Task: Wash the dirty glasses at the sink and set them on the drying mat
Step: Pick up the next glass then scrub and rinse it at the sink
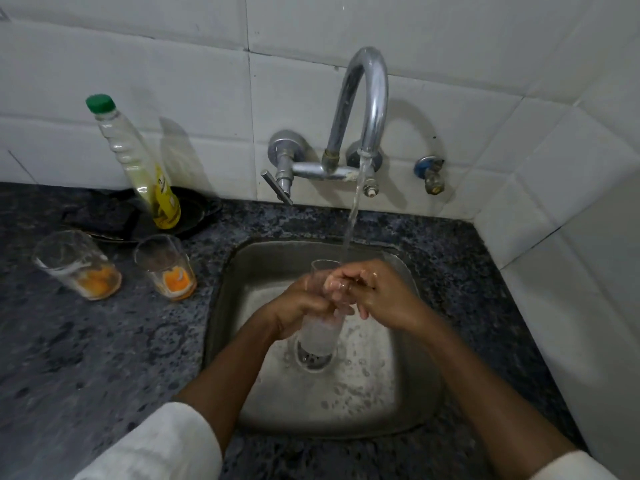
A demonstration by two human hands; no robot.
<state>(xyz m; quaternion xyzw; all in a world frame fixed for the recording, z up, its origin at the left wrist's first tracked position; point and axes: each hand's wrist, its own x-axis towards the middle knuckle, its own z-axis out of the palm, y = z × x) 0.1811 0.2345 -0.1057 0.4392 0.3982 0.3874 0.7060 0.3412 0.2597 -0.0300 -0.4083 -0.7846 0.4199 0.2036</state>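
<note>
Over the steel sink [249,341] I hold a clear glass [320,336] upright under the running tap [367,98]; cloudy water fills its lower half. My left hand [298,306] grips its side. My right hand [377,292] is at its rim, with fingers reaching into the glass. Two dirty glasses stand on the dark counter to the left, each with orange residue at the bottom: one far left [78,265], one nearer the sink [166,266].
A dish soap bottle [138,164] with a green cap leans in a dark pan [194,213] by the wall. A small valve [429,173] sticks out of the tiles right of the tap. White tiled walls close in behind and on the right.
</note>
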